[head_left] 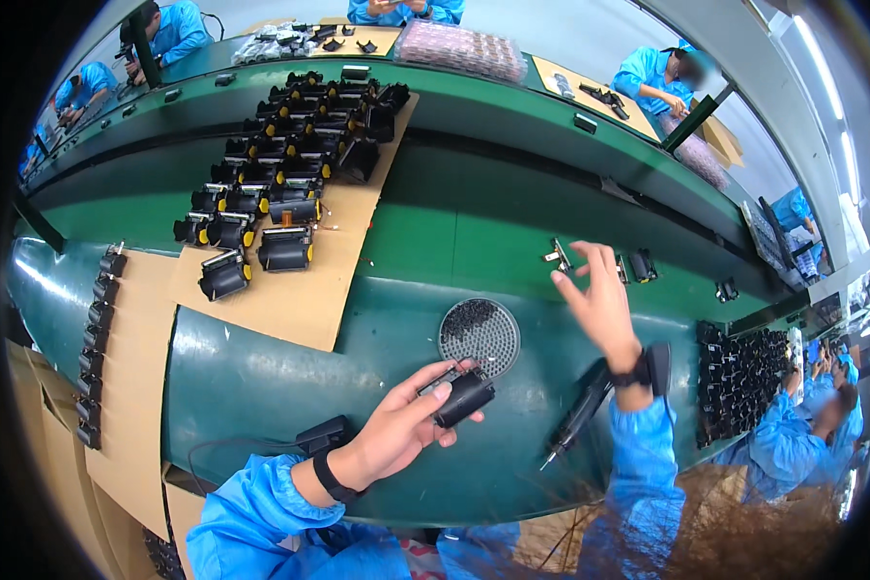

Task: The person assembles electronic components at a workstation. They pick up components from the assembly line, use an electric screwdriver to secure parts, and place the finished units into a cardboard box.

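Note:
My left hand (403, 425) is closed around a black plastic housing (467, 394) with a curved body, held just in front of a round dimpled dish (503, 358). Small black screws (469, 319) lie heaped on the far left part of that dish. Farther out to the right, my right hand (599, 295) is stretched over the green surface, thumb and fingers apart. Nothing shows between them. A small metal and black part (556, 254) lies just left of its fingertips; whether they touch it I cannot tell. Below my right wrist rests a black electric screwdriver (582, 411), its bit toward me.
Rows of black housings with yellow ends (285, 174) cover a cardboard sheet (358, 256) at far left. More black parts stand on cardboard (95, 348) at left and in a block (739, 377) at right. Loose parts (642, 265) lie beyond my right hand. Co-workers (652, 77) sit across the line.

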### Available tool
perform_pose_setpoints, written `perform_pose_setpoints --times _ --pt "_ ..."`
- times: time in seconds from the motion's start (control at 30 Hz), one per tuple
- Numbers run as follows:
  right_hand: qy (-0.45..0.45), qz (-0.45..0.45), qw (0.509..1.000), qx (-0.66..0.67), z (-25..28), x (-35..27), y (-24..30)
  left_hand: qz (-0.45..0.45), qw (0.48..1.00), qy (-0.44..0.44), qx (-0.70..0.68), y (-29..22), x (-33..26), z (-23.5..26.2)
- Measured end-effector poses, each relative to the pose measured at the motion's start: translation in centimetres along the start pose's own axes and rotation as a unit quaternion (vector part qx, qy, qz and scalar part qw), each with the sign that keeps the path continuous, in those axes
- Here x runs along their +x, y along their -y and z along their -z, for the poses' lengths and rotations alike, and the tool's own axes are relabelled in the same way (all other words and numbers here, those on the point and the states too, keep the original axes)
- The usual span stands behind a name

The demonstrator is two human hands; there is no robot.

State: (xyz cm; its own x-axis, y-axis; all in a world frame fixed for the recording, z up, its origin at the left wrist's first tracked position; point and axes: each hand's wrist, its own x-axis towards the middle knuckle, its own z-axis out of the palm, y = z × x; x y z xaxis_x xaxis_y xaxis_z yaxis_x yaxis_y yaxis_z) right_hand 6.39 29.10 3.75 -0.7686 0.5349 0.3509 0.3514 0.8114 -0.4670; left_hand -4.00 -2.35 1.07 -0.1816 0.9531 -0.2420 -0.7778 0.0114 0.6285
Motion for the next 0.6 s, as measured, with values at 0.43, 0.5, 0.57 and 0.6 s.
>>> perform_pose_setpoints --times 0.43,0.5,0.57,0.6 --pt "0.100 -0.135 0.984 0.063 -0.1 2.8 -6.9 -0.009 0.999 0.037 -0.035 -0.8 0.0 1.3" --pt "0.090 -0.131 0.987 0.019 -0.8 3.1 -6.3 -0.021 0.999 0.033 -0.037 -1.0 0.1 1.4" --pt "0.105 -0.094 0.990 -0.029 -0.9 2.6 -5.4 -0.024 0.996 0.031 -0.080 -0.7 0.3 1.7" --pt "0.155 -0.156 0.976 0.000 -0.5 2.4 -4.4 -0.028 0.996 0.026 -0.079 -0.5 0.4 1.9"
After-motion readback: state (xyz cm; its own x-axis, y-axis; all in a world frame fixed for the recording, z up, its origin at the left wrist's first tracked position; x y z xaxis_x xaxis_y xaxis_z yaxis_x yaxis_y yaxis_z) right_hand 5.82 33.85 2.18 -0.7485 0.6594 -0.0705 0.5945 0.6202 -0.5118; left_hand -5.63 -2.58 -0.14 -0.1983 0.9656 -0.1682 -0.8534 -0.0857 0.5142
